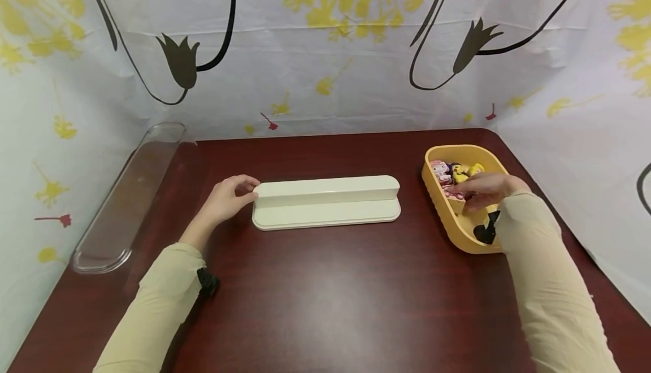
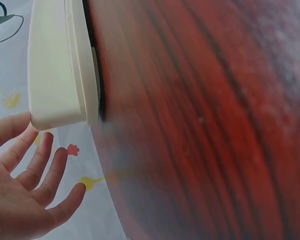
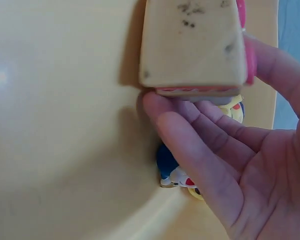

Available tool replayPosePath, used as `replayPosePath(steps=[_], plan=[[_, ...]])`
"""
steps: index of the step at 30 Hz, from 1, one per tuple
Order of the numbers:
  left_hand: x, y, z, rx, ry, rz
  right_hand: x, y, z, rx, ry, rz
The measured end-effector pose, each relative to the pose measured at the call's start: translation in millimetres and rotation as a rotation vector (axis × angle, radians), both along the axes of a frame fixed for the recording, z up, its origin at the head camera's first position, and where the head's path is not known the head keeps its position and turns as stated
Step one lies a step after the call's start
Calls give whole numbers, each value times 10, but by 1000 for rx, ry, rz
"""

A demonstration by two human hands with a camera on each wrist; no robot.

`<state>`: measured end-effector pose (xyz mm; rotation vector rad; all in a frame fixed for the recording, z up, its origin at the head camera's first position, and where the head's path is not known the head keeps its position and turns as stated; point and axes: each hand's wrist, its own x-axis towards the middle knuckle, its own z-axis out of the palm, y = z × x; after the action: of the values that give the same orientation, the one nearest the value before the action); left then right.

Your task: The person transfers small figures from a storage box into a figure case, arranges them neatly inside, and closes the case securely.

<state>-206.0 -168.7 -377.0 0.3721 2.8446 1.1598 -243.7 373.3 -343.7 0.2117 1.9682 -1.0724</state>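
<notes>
My left hand [image 1: 227, 198] is at the left end of a long cream stepped display stand [image 1: 325, 213]. Thumb and index finger pinch its end corner, while the other fingers of that hand [image 2: 37, 185] spread loosely below. Over at the right, my right hand [image 1: 490, 187] reaches into a yellow tray [image 1: 441, 209] of small figurines. It holds a figurine [image 3: 192, 47] with a flat cream base and pink edges, its base toward the right wrist camera. Pink figurines [image 1: 439, 168] and yellow ones [image 1: 460, 174] stand at the tray's far end.
A clear plastic cover [image 1: 134, 192] lies along the table's left edge. A black piece [image 1: 485, 233] is at the tray's near end, partly behind the right sleeve. Patterned white fabric [image 1: 325, 79] hangs behind and beside the dark red table [image 1: 325, 294].
</notes>
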Motion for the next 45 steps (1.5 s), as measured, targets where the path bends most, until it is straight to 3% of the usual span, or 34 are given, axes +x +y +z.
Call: replayPosePath(steps=[10, 24, 32, 45], plan=[[-34, 1, -17, -26, -7, -26, 56, 8, 13, 81, 44, 17], [-19, 26, 0, -24, -36, -34, 93, 12, 0, 79, 53, -27], [57, -76, -2, -28, -47, -3, -2, -110, 51, 60, 80, 16], [31, 0, -1, -21, -49, -23, 75, 31, 62, -24, 118, 0]])
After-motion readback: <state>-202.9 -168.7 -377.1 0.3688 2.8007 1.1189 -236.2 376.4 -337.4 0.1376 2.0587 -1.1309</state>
